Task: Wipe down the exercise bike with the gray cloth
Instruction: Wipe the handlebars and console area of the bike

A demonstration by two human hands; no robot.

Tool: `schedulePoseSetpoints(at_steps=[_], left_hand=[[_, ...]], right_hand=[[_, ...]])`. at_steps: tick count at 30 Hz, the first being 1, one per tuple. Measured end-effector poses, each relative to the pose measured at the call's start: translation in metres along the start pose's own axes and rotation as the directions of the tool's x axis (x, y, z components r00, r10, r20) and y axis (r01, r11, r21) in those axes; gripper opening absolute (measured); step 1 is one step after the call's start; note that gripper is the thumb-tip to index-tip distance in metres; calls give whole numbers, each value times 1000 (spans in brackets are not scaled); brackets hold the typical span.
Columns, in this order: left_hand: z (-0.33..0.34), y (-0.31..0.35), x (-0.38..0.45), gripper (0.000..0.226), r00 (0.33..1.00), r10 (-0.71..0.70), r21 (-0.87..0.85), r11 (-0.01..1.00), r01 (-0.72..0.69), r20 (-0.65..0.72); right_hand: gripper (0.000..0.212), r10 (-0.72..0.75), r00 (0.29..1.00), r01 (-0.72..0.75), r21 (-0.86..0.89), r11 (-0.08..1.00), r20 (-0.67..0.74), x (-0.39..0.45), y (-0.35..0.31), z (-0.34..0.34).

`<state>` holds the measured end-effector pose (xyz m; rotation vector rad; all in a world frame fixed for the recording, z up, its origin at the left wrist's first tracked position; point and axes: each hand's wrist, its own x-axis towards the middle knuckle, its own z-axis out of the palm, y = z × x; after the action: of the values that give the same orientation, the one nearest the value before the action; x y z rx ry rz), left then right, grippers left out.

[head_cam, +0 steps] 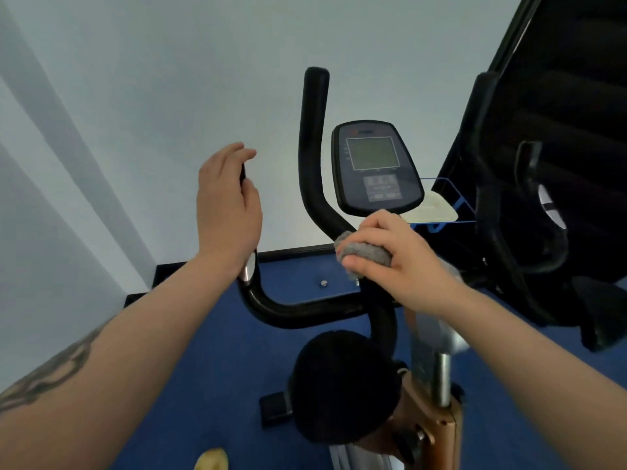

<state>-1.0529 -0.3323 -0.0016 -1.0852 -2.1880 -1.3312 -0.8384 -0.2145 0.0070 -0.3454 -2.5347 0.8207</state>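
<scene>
Right hand has its grip curled tight around the gray cloth, which sits bunched under the fingers and is pressed onto the right handlebar of the exercise bike, at the lower bend where that bar runs in toward the centre post. Left hand is wrapped around the upper part of the left handlebar, thumb on the right side, fingers over the top; grip looks loose rather than clamped, fingertips partly lifted. Key relation: the long axis of the right handlebar runs up and away from the cloth, toward the far wall, ending in a rounded tip well above the hand. So the unwiped length lies far and slightly left of the cloth hand, and the right hand is plainly the nearer one. Judgement: the next stroke should slide the cloth along that axis, upward. Edges: the console stands just to the right of the bar and directly above the cloth hand, close enough that a wide stroke would brush its lower rim. A dark machine frame crowds the right side; a blue wire basket sits between it and the console. Open room lies to the left of the bar, between the two handlebars, and above toward the wall. Seat is near, below both forearms.
</scene>
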Motion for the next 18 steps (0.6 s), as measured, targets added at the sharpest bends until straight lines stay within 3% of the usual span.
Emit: schedulePoseSetpoints(at_steps=[4,8,11,16,18], left_hand=[[-2,1,-2,44,1000,0,13,1000,0,7],[-4,5,-4,45,1000,-8,24,1000,8,-5],[-8,10,-3,43,997,76,44,996,-76,18],[-7,38,-29,33,967,185,-45,983,-180,175],[-4,45,-54,32,915,275,-117,961,-251,295]], right_hand=[[14,150,958,-143,46,989,-243,4,-18,24],[12,149,963,-117,150,982,-225,-32,-11,27],[11,184,956,-156,133,979,-230,-19,-12,22],[10,218,889,-199,88,976,-403,-9,-22,36],[11,175,918,-171,43,984,-356,-31,-20,37]])
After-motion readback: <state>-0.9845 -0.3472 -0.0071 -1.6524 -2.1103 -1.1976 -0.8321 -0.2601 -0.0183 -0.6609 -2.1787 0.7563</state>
